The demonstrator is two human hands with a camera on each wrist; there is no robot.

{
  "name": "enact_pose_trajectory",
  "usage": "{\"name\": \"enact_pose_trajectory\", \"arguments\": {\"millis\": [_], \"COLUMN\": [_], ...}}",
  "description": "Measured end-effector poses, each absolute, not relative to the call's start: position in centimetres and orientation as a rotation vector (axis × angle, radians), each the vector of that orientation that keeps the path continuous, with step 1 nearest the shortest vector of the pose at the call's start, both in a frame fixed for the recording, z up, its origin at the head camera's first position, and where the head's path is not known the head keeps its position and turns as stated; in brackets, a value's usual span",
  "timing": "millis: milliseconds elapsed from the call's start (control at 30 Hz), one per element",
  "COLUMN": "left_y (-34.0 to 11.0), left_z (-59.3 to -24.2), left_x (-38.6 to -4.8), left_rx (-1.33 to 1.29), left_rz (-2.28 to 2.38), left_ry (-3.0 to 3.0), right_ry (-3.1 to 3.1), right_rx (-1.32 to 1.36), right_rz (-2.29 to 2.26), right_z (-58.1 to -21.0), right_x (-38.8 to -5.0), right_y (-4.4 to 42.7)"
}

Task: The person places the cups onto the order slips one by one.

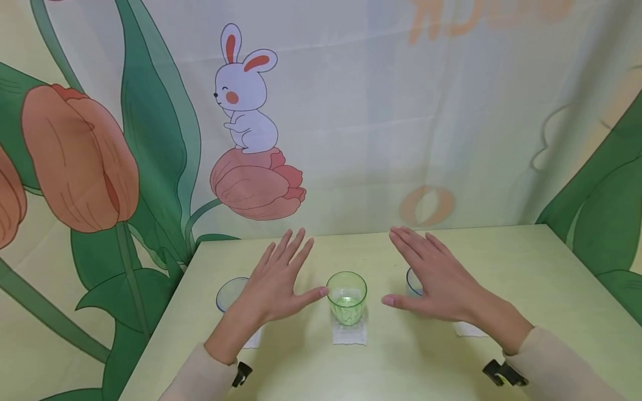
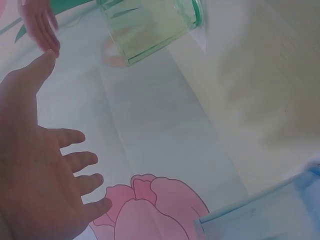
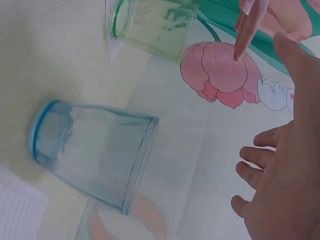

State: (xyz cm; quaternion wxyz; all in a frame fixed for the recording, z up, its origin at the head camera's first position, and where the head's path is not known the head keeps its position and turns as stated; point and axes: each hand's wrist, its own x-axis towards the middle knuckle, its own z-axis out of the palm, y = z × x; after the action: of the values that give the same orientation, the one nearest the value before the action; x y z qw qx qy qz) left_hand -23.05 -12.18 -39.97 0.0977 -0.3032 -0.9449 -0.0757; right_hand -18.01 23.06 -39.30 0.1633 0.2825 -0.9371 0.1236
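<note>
A green glass (image 1: pixel 348 301) with some clear liquid stands on a white paper square (image 1: pixel 350 334) between the hands. My left hand (image 1: pixel 281 284), fingers spread, hovers over the table and partly covers a blue-rimmed glass (image 1: pixel 228 295). My right hand (image 1: pixel 441 278), thumb apart and fingers straight, is in front of another blue glass (image 1: pixel 412 284). The right wrist view shows that blue glass (image 3: pixel 95 150) upright and the green glass (image 3: pixel 155 27) beyond it. In the left wrist view the left palm (image 2: pixel 40 185) holds nothing, with a blue glass (image 2: pixel 265 215) at the lower right.
White paper pieces lie by the left wrist (image 1: pixel 252 340) and under the right forearm (image 1: pixel 470 329). The pale table (image 1: pixel 391 373) ends at a printed curtain (image 1: pixel 341 139) with a rabbit and tulips. Black wrist mounts show at both sleeves.
</note>
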Motion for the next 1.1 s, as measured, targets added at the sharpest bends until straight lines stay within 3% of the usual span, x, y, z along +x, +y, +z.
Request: {"name": "enact_pose_trajectory", "arguments": {"millis": [1100], "left_y": [-10.5], "left_z": [-40.8], "left_x": [-22.9], "left_rx": [-0.845], "left_rz": [-0.351], "left_ry": [-2.809], "right_ry": [-2.694], "right_rx": [0.628], "right_rz": [0.392], "right_z": [-39.4], "right_x": [-17.6], "right_y": [28.6]}}
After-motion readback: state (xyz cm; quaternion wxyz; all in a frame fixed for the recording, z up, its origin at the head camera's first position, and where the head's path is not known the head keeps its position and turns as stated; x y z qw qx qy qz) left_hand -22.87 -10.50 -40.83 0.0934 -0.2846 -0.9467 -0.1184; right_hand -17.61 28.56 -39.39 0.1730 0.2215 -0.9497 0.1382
